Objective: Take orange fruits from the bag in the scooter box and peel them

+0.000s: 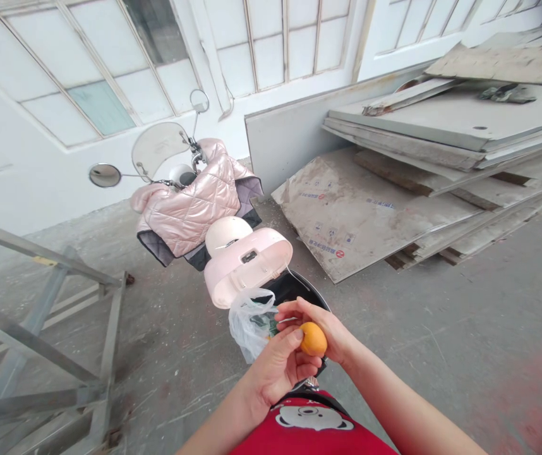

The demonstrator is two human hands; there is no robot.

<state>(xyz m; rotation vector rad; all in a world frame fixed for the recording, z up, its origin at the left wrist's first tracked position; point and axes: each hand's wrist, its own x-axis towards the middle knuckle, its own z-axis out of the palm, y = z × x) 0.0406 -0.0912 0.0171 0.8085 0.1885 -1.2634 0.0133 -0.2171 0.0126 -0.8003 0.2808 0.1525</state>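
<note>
A small, smooth orange fruit (pixel 313 339) sits between my two hands, just behind the scooter's open box. My left hand (pixel 280 366) is closed on it, thumb pressed on the near left side and fingers curled beneath. My right hand (pixel 324 323) is on the fruit's far right side, its palm close against it. The right fingers reach left past the fruit, apart and slightly bent. Beyond the fingers, a thin clear plastic bag (pixel 248 325) hangs over the box's edge; something green and a bit of orange show inside. The black-lined rear box (pixel 316 294) is partly hidden by my hands.
The box's pink lid (pixel 252 262) stands raised against the scooter seat. A pink quilted cover (pixel 195 202) drapes over the front, near a mirror (pixel 105 175). Stacked boards (pixel 408 145) lie at right. A metal frame (pixel 110 354) stands at left on the concrete floor (pixel 171 354).
</note>
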